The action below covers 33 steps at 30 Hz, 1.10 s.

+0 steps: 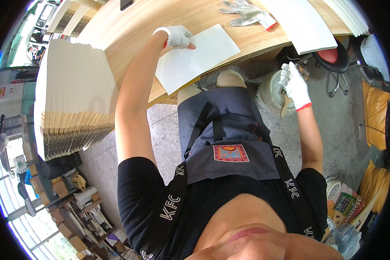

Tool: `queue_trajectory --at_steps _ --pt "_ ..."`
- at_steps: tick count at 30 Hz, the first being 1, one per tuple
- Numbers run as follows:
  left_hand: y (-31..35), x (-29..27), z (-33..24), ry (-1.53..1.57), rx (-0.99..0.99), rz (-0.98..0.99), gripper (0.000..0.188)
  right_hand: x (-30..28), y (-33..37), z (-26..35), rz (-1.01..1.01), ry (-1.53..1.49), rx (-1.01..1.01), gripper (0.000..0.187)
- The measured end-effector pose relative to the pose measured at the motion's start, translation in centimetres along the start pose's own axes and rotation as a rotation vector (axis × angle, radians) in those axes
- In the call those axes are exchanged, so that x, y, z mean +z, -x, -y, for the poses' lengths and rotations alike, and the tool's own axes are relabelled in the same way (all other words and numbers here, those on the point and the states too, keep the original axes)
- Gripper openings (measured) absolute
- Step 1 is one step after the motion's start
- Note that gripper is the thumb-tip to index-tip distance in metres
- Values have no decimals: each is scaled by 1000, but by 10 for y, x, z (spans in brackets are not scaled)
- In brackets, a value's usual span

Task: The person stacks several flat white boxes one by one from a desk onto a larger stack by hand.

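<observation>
Along the near edge of the worktop (130, 26), apparently steadying white paper (201, 56) with bunched fingers of left hand (176, 36), unable to tell if pinching, holding right hand (295, 82), fingers loosely curled, beyond it, and next probably needing both hands.

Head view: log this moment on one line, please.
left hand: gloved, on white sheet | right hand: gloved, by bucket, grip unclear | loose glove: on table | white stack: left side

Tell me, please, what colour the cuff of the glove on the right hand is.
The cuff is red, showing best in the head view.
</observation>
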<state>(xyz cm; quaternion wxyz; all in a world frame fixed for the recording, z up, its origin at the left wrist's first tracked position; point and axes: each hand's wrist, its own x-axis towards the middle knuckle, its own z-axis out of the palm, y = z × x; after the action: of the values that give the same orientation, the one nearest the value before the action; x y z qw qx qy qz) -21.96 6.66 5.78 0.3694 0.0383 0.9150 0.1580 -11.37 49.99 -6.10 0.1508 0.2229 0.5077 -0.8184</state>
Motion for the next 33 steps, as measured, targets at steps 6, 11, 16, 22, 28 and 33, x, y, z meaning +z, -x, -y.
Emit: queue_trajectory --at_steps 6,11,16,22,28,33 --pt "19 7 -29 -302 9 -144 35 -23 -11 -5 38 -86 20 31" --pt "34 16 -28 -157 60 -236 30 -30 -13 -14 53 -108 35 30" --pt "44 12 -52 -393 -71 -161 45 -24 -4 -19 -8 -135 36 29" --pt "30 12 -87 -434 65 -630 73 -49 -19 -31 168 -250 52 30" --pt "-77 90 -182 1347 376 160 62 -31 4 -23 174 -225 -30 33" --pt "-94 112 -289 1644 92 168 49 -36 29 -12 199 -265 -16 33"
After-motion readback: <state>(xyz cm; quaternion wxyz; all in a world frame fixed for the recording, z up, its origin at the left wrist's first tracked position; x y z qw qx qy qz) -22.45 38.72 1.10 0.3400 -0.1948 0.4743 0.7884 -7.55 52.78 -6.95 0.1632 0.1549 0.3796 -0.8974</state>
